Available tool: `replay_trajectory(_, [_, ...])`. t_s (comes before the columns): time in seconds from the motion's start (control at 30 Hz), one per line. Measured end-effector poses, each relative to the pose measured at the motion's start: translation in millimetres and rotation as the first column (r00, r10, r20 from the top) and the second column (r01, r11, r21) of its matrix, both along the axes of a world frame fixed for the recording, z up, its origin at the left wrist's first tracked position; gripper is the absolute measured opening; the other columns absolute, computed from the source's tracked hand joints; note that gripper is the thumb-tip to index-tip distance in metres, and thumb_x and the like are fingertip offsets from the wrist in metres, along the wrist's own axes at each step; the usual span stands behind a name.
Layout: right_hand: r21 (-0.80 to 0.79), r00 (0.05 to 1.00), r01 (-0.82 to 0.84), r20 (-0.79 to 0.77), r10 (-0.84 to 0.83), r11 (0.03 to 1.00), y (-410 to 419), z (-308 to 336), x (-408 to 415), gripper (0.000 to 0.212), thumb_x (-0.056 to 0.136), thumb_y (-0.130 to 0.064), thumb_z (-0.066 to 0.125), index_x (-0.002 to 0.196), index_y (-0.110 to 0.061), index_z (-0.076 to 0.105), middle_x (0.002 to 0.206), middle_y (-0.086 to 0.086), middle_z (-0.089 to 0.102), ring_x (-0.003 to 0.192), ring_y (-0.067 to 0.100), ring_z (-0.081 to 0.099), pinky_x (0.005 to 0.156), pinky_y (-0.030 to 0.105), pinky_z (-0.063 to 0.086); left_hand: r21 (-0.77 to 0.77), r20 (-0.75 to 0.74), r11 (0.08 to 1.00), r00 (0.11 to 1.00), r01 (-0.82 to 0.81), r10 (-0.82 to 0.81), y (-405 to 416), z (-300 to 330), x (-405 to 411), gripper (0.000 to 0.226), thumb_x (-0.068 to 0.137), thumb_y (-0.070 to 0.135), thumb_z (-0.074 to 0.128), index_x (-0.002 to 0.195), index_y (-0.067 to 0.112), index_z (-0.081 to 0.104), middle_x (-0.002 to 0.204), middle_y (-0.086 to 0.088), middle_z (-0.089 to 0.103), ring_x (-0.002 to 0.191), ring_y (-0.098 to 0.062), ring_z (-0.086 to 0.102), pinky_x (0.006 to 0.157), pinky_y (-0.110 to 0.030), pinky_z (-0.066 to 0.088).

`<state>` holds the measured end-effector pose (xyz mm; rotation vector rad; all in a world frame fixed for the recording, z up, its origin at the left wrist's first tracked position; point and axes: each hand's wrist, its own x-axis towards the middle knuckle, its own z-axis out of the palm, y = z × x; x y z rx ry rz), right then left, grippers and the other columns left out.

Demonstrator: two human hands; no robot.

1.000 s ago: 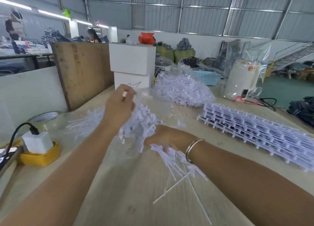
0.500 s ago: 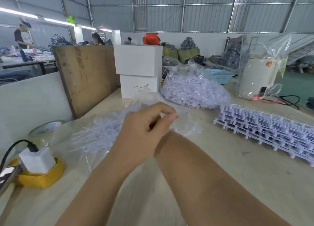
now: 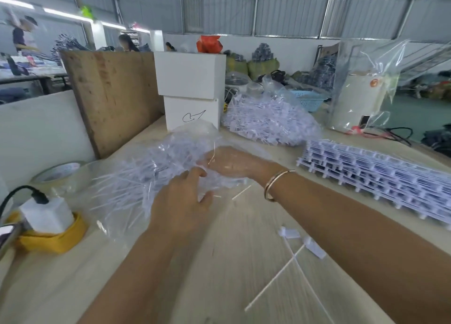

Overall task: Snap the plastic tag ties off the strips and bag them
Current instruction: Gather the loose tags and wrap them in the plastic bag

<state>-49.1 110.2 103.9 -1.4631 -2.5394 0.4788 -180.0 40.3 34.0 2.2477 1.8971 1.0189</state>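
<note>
Reaching into the clear bag (image 3: 136,177) at the middle of the table (image 3: 231,262), your right hand (image 3: 231,162) was inside the plastic, seen through the film; whether its fingers were curled on ties or lying loose could not be told. Your left hand (image 3: 180,201) sat just outside the bag's mouth, fingers and thumb pinching the plastic edge.

The bagged ties (image 3: 127,179) lay mostly with their long axis running left to right, heads toward your hands and thin tails pointing away to your left. That put the bag ahead and slightly left of you, with both hands at its right end.

2 loose ties (image 3: 296,255) lay crossed on the table close to you, just beside your right forearm, their square heads toward the right and their tails running down toward you. Your right arm was the nearer one to them, though it was occupied in the bag.

The stack of strips (image 3: 380,179) lay well off to your right, its long axis running away rightward, nearer your right hand. A second, fuller bag (image 3: 271,123) sat beyond, apart from both hands.
</note>
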Motion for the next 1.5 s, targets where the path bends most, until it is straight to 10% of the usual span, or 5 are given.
replay_trajectory(0.43, [-0.382,0.894,0.326,0.421,-0.151,0.865,-104.9,-26.7,135.2,0.056,0.082,-0.048,0.062,0.117,-0.012,0.037,0.078,0.002,0.060,0.060,0.018,0.061,0.056,0.027,0.048,-0.207,0.207,0.978,0.977,-0.013,0.057,1.9,-17.8,15.3,0.045,0.100,0.038,0.031,0.076,0.014,0.059,0.080,-0.006,0.064,0.082,-0.026,0.059,0.076,-0.035,0.043])
replay_trajectory(0.93, [0.103,0.941,0.144,0.295,-0.168,0.984,-1.1,-68.5,89.8,0.040,0.096,-0.029,0.036,0.134,-0.021,0.046,0.143,0.004,0.041,0.130,0.027,0.039,0.104,0.041,0.033,-0.049,0.453,0.996,0.891,0.073,-0.044,-0.7,-24.0,12.3,0.036,0.098,0.045,0.034,0.097,0.022,0.062,0.076,-0.004,0.061,0.073,-0.020,0.059,0.067,-0.031,0.043])
replay_trajectory(1.2, [0.484,0.937,-0.123,0.344,-0.059,0.867,-34.8,-77.9,73.0,0.037,0.098,-0.025,0.032,0.098,-0.009,0.066,0.099,0.010,0.063,0.096,0.029,0.055,0.080,0.037,0.040,0.063,0.780,0.998,0.623,0.024,-0.064,9.6,-2.2,-8.0,0.033,0.099,0.022,0.035,0.097,0.036,0.065,0.075,0.009,0.061,0.063,0.001,0.056,0.062,-0.018,0.044])
replay_trajectory(1.33, [0.197,0.984,0.055,0.154,-0.086,0.979,-24.6,-70.1,21.6,0.024,0.094,-0.023,0.047,0.107,-0.010,0.062,0.111,0.013,0.060,0.103,0.032,0.058,0.082,0.038,0.046,-0.056,0.177,0.994,0.979,-0.094,0.103,9.0,-12.8,-12.8,0.033,0.088,0.047,0.053,0.114,0.027,0.058,0.107,0.002,0.059,0.101,-0.020,0.056,0.084,-0.036,0.043])
replay_trajectory(1.5, [0.231,0.947,0.086,0.285,-0.151,0.969,-14.7,-76.3,2.1,0.034,0.092,-0.003,0.038,0.123,-0.006,0.052,0.126,0.015,0.054,0.116,0.033,0.054,0.091,0.040,0.042,-0.146,-0.350,0.914,0.884,-0.378,0.309,11.2,-18.7,-21.9,0.041,0.084,0.047,0.049,0.115,0.021,0.049,0.119,-0.002,0.054,0.114,-0.025,0.048,0.090,-0.039,0.036])
